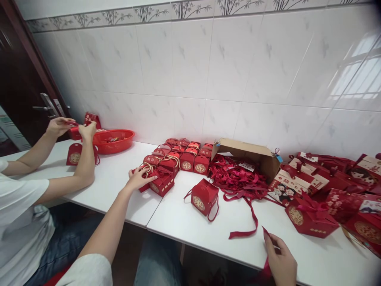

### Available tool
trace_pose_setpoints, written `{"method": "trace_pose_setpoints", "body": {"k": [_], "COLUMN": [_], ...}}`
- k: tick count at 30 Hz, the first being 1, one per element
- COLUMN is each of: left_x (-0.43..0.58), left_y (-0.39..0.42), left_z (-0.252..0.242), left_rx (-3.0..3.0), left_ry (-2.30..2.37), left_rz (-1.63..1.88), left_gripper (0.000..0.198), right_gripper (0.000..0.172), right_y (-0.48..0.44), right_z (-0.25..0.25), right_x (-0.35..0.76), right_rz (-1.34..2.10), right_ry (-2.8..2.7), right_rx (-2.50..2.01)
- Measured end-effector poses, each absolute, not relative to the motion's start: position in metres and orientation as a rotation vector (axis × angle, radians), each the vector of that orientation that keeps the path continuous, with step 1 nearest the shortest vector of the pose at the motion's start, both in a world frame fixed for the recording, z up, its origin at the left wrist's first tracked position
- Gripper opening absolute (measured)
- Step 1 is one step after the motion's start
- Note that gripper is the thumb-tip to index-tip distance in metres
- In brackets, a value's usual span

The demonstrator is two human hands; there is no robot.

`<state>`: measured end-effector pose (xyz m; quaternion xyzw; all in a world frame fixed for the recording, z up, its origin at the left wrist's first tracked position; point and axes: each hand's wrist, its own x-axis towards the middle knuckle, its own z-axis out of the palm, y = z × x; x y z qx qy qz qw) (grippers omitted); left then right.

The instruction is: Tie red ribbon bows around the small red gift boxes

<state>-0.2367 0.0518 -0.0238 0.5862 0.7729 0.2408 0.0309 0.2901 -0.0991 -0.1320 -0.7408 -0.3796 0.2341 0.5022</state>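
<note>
My left hand [139,180] is closed at the near edge of a cluster of small red gift boxes, its fingers on a red gift box [165,186] with a ribbon on top. My right hand [281,258] pinches a dark red ribbon [266,271] at the table's front edge; one end sticks up past the thumb and the rest hangs below. Between my hands stands another small red box [200,200] with a gold round emblem and cord loops. A loose ribbon strip [244,234] trails on the table from the ribbon pile [235,176].
A cardboard box [269,163] lies open behind the ribbon pile. Red and cream gift boxes [312,214] crowd the right side. To the left, a co-worker's hands [87,131] handle a red item beside a red plastic basin [114,147]. A tiled wall [190,71] bounds the white table.
</note>
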Motion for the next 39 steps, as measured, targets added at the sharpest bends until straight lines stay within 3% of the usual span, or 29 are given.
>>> {"method": "trace_pose_setpoints", "body": {"k": [5, 17, 24, 29, 33, 39], "left_x": [-0.224, -0.082, -0.117, -0.171, -0.181, -0.162], "left_y": [0.041, 0.017, 0.030, 0.034, 0.037, 0.031], "left_z": [-0.025, -0.032, -0.022, -0.035, -0.050, -0.060], "left_rx": [1.822, 1.792, 1.778, 1.792, 1.652, 1.737], "left_ry": [2.373, 2.593, 2.429, 2.228, 2.099, 2.018], "left_rz": [0.743, 0.865, 0.843, 0.969, 1.168, 1.156], "left_gripper": [0.071, 0.070, 0.059, 0.102, 0.094, 0.088], "right_gripper": [0.046, 0.028, 0.028, 0.028, 0.029, 0.027], "right_y": [-0.099, -0.096, -0.099, -0.099, -0.098, -0.097], "right_z": [-0.134, -0.134, -0.136, -0.129, -0.127, -0.132], "right_x": [0.289, 0.287, 0.286, 0.283, 0.283, 0.284], "right_rz": [0.564, 0.555, 0.542, 0.539, 0.557, 0.549], "right_ry": [-0.938, -0.873, -0.895, -0.868, -0.842, -0.850], "right_rx": [-1.807, -1.695, -1.685, -1.682, -1.691, -1.697]}}
